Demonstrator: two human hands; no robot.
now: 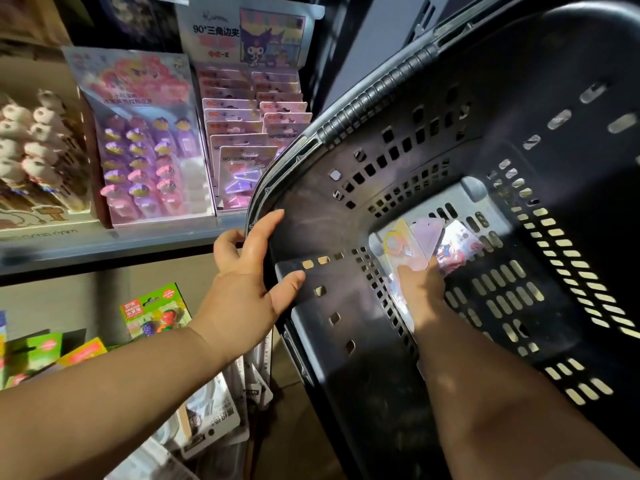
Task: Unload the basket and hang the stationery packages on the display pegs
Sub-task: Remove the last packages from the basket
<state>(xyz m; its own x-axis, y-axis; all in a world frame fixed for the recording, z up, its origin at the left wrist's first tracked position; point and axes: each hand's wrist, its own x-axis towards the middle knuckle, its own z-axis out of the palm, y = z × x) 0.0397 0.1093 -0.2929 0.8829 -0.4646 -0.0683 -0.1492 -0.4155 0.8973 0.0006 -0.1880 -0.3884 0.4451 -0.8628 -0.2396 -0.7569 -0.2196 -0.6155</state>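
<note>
From the head view, the black basket point(349, 372) is tilted toward the person, with its open side facing the camera. The left grip point(247, 275) clasps the basket's rim, thumb inside against the wall and fingers curled over the edge. The stationery packages point(424, 242) lie on the basket's floor. The right grip point(420, 289) reaches in and touches them from below. Its fingertips are hidden behind the pink card, so I cannot tell whether it grasps them. Carded clips point(242, 133) stand on the shelf point(104, 242) to the left.
</note>
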